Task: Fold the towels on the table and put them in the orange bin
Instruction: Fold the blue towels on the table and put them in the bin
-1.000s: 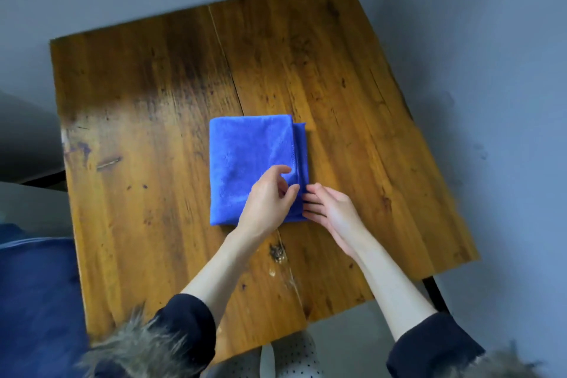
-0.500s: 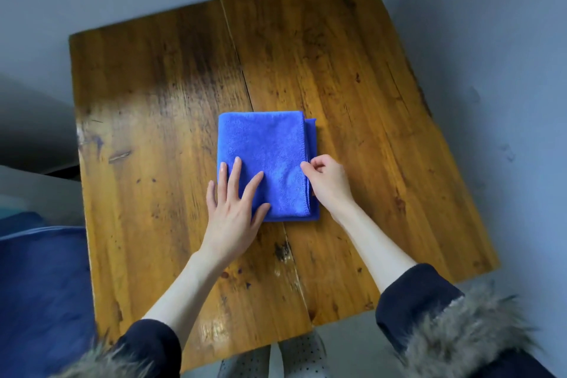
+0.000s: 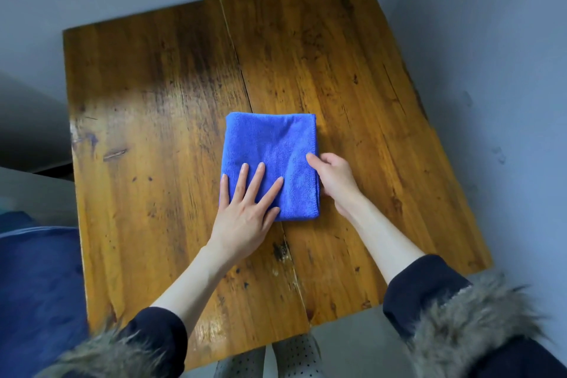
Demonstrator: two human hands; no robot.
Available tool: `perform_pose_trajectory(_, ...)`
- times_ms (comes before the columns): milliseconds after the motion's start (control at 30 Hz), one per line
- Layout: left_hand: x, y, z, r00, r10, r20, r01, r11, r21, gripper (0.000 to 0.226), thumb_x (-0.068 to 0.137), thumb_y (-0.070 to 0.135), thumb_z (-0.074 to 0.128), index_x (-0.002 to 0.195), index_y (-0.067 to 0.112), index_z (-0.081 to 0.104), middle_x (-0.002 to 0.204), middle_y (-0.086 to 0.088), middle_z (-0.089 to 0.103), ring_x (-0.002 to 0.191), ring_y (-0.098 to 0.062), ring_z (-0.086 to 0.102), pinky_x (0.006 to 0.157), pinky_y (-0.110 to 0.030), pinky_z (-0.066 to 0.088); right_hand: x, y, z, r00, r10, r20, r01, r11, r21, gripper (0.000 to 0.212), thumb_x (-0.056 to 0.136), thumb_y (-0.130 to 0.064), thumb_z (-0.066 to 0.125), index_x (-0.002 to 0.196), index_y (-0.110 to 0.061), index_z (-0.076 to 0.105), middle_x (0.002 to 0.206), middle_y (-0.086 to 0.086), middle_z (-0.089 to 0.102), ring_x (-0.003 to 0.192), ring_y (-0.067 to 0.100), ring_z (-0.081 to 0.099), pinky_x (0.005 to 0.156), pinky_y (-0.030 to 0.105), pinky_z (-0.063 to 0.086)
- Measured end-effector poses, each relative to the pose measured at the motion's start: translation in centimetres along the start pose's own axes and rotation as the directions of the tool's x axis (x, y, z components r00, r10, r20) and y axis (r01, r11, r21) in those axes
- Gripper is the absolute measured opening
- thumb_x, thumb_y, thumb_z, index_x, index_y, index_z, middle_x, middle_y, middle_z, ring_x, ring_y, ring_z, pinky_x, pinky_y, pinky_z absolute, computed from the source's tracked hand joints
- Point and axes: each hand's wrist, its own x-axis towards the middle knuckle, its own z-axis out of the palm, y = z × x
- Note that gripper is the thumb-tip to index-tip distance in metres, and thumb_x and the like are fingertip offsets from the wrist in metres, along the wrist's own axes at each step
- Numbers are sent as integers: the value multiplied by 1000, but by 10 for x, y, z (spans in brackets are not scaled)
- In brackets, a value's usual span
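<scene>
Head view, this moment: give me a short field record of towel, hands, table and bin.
towel: blue towel, folded into a rectangle, flat on table
left hand: left hand lies flat on towel's near left part, fingers straight
right hand: right hand grips towel's right edge
table: wooden table
orange bin: not in view

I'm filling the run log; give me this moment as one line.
stage: folding | blue towel: folded, flat on table | left hand: pressing it flat | right hand: gripping its right edge | bin: unseen

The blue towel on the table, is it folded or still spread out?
Folded. The blue towel lies as a compact rectangle with stacked layers at its right edge; the left hand presses it flat, the right hand grips that edge.
</scene>
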Motion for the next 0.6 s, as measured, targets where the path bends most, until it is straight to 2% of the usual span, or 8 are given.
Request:
perform_pose_trajectory(100,-1,-3,2,1000,11,13,-11,1000,22,55,93,48,22,143,28,34,150,-11,32,138,-39,27,108,-61,17,14,-26,4,998,-65,9,64,997,33,14,90,-24,59,82,-12,61,87,6,66,74,13,58,63,25,44)
perform_pose_trajectory(167,-1,-2,3,1000,9,22,-9,1000,28,55,94,49,20,144,29,31,152,-10,29,139,-38,24,109,-60,14,27,-40,6,994,-87,-68,91,995,45,13,89,-13,58,102,-10,60,97,5,64,82,12,61,69,22,49)
perform_pose_trajectory(267,-1,0,1,1000,-4,14,4,1000,3,54,95,48,20,144,31,30,154,-10,24,141,-37,17,111,-59,9,33,-42,8,976,-102,-190,80,989,-122,40,90,-7,53,129,-11,47,114,5,59,104,19,58,89,27,46)
perform_pose_trajectory(333,1,0,-3,1000,-16,-26,15,1000,-28,51,96,45,22,143,30,33,154,-10,23,142,-38,16,110,-60,8,22,-32,10,938,-224,-264,140,943,-303,43,91,-9,51,134,-12,42,126,7,53,114,21,52,92,27,40)
perform_pose_trajectory(400,10,-3,-11,996,-26,-83,22,998,-55,50,96,40,22,142,26,36,154,-10,23,142,-39,15,110,-59,6,5,-19,14,819,-518,-247,323,772,-547,43,92,-8,48,134,-7,43,133,12,47,124,25,44,101,31,34)
perform_pose_trajectory(467,27,-10,-17,992,-46,-116,37,996,-77,53,96,36,19,144,21,33,155,-11,20,142,-39,12,111,-59,6,-5,-6,20,718,-694,-47,444,509,-737,44,93,-8,44,137,-4,41,143,16,41,135,30,33,112,39,25)
perform_pose_trajectory(533,46,-21,-20,990,-42,-133,34,998,-61,53,97,33,20,145,16,30,155,-13,19,142,-40,12,111,-59,7,-4,4,26,713,-681,169,468,282,-838,47,97,-15,38,143,-5,33,152,15,28,143,29,18,117,45,11)
perform_pose_trajectory(600,63,-33,-18,991,-27,-130,23,999,-36,50,99,32,29,146,14,28,155,-13,17,143,-38,11,112,-58,7,4,10,28,757,-612,231,434,206,-877,51,100,-26,33,147,-8,23,156,11,16,145,26,9,117,46,2)
